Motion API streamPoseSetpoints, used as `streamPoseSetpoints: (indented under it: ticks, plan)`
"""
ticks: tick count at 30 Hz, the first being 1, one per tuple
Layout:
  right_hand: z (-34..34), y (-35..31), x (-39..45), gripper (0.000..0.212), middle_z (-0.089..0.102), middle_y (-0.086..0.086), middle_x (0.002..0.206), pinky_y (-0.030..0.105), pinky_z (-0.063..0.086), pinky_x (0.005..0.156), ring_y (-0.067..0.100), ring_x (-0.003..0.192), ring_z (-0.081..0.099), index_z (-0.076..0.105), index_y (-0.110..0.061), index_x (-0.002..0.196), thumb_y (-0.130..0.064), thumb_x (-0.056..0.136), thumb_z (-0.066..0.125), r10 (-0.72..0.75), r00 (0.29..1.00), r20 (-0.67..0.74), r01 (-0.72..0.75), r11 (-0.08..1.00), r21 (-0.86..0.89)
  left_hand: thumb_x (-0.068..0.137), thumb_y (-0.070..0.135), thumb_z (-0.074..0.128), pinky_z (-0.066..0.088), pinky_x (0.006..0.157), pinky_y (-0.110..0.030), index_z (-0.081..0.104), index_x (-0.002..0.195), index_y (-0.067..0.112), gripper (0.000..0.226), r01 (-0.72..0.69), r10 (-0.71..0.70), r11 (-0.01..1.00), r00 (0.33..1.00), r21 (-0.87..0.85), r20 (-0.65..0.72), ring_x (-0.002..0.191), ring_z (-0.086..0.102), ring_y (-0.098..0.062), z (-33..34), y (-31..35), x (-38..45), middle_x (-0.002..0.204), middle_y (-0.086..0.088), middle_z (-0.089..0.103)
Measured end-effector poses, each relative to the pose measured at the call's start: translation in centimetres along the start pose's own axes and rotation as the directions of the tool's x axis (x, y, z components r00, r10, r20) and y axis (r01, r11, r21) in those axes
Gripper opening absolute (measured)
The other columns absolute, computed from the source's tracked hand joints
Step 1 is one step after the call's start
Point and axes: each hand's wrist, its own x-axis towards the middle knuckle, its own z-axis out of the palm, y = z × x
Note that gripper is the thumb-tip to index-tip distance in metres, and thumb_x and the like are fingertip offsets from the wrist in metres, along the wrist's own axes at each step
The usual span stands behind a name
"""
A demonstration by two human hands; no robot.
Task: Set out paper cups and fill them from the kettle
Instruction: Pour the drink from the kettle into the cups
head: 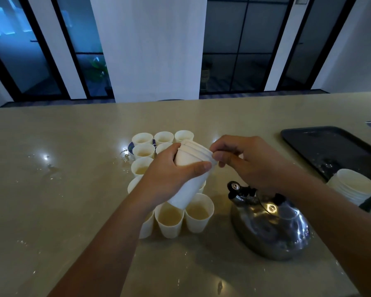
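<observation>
My left hand (pixel 169 179) grips a nested stack of white paper cups (pixel 188 166), tilted with the rims pointing up and to the right. My right hand (pixel 242 159) pinches the rim of the outermost cup at the stack's mouth. Below the hands, several white paper cups (pixel 171 219) stand on the beige counter (pixel 62 189) in rows, each holding pale yellowish liquid. A shiny steel kettle (pixel 272 226) with a black handle sits on the counter to the right, under my right forearm.
A dark tray (pixel 334 148), wet with droplets, lies at the right edge. A second stack of white cups (pixel 354 187) rests at its near corner. Water drops and small puddles (pixel 49 168) spot the counter left of the cups. Glass doors lie beyond the counter.
</observation>
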Motion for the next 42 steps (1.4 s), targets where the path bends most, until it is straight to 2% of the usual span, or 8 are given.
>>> streamPoseSetpoints:
  ticks: [5,9,11,16,21,25,34,42]
  plan:
    - [-0.8,1.3,1.5,0.017,0.061,-0.017,0.082,0.004,0.04,0.066,-0.006,0.08,0.056,0.057,-0.034,0.1,-0.019,0.102,0.05,0.013,0.986,-0.164,-0.019,0.999,-0.04,0.074,0.047,0.079,0.05,0.057,-0.015,0.057,0.111,0.038,0.044,0.03,-0.03,1.0,0.999,0.001,0.012,0.081,0.066,-0.002,-0.1,-0.6,1.1,0.096,0.015,0.067]
    - [-3.4,2.8,4.2,0.016,0.06,-0.019,0.085,0.005,0.039,0.064,-0.005,0.074,0.057,0.062,-0.028,0.112,-0.024,0.101,0.051,0.012,0.901,-0.433,-0.048,0.996,-0.072,0.076,0.042,0.077,0.046,0.052,-0.007,0.052,0.121,0.04,0.051,0.022,-0.025,0.998,0.999,-0.066,-0.038,0.082,0.062,0.002,-0.3,-1.1,1.9,0.106,0.016,0.062]
    - [-4.3,3.9,6.3,0.019,0.061,-0.015,0.09,0.006,0.035,0.067,-0.003,0.075,0.055,0.065,-0.022,0.116,-0.026,0.1,0.055,0.034,0.882,-0.469,-0.102,0.988,-0.119,0.074,0.042,0.077,0.047,0.051,-0.009,0.051,0.124,0.039,0.056,0.004,-0.019,0.987,0.996,-0.159,-0.091,0.081,0.061,0.007,-0.4,-1.3,2.2,0.107,0.017,0.061]
    - [-2.6,9.3,13.0,0.021,0.067,-0.002,0.108,0.025,0.043,0.078,0.012,0.087,0.058,0.071,-0.021,0.114,-0.024,0.095,0.062,0.181,0.953,-0.243,-0.261,0.898,-0.354,0.059,0.058,0.067,0.052,0.056,-0.013,0.044,0.127,0.049,0.072,-0.033,-0.009,0.978,0.98,-0.205,-0.201,0.092,0.061,0.0,-0.6,-1.5,2.6,0.105,0.031,0.053]
    - [1.1,14.0,16.5,0.021,0.072,0.0,0.108,0.031,0.055,0.081,0.015,0.082,0.064,0.076,-0.021,0.109,-0.021,0.091,0.066,0.308,0.95,-0.053,-0.295,0.827,-0.479,0.067,0.046,0.077,0.055,0.074,-0.018,0.043,0.133,0.043,0.074,-0.053,0.013,0.985,0.972,-0.164,-0.236,0.107,0.057,-0.006,-1.1,-2.7,2.4,0.118,0.027,0.053]
    - [3.6,15.8,17.3,0.021,0.073,0.001,0.108,0.028,0.055,0.078,0.016,0.083,0.066,0.077,-0.019,0.108,-0.019,0.087,0.071,0.36,0.932,-0.04,-0.342,0.838,-0.426,0.058,0.053,0.075,0.057,0.084,-0.026,0.042,0.135,0.042,0.085,-0.057,0.023,0.989,0.972,-0.137,-0.235,0.109,0.057,-0.008,-1.6,-3.5,2.0,0.121,0.023,0.055]
    - [6.0,16.3,18.9,0.019,0.076,0.002,0.099,0.029,0.057,0.077,0.016,0.077,0.066,0.078,-0.016,0.104,-0.019,0.085,0.075,0.39,0.92,-0.032,-0.368,0.837,-0.404,0.054,0.055,0.074,0.053,0.07,-0.011,0.037,0.133,0.048,0.087,-0.041,0.012,0.99,0.978,-0.137,-0.206,0.109,0.057,-0.006,-1.4,-4.1,1.7,0.118,0.03,0.051]
    - [6.7,16.6,19.6,0.025,0.074,0.004,0.108,0.03,0.057,0.082,0.018,0.083,0.066,0.075,-0.017,0.112,-0.019,0.087,0.074,0.388,0.921,-0.031,-0.363,0.826,-0.431,0.052,0.06,0.07,0.057,0.089,-0.029,0.047,0.134,0.037,0.088,-0.02,-0.006,0.992,0.978,-0.122,-0.208,0.108,0.059,-0.007,-1.1,-4.3,1.2,0.118,0.022,0.059]
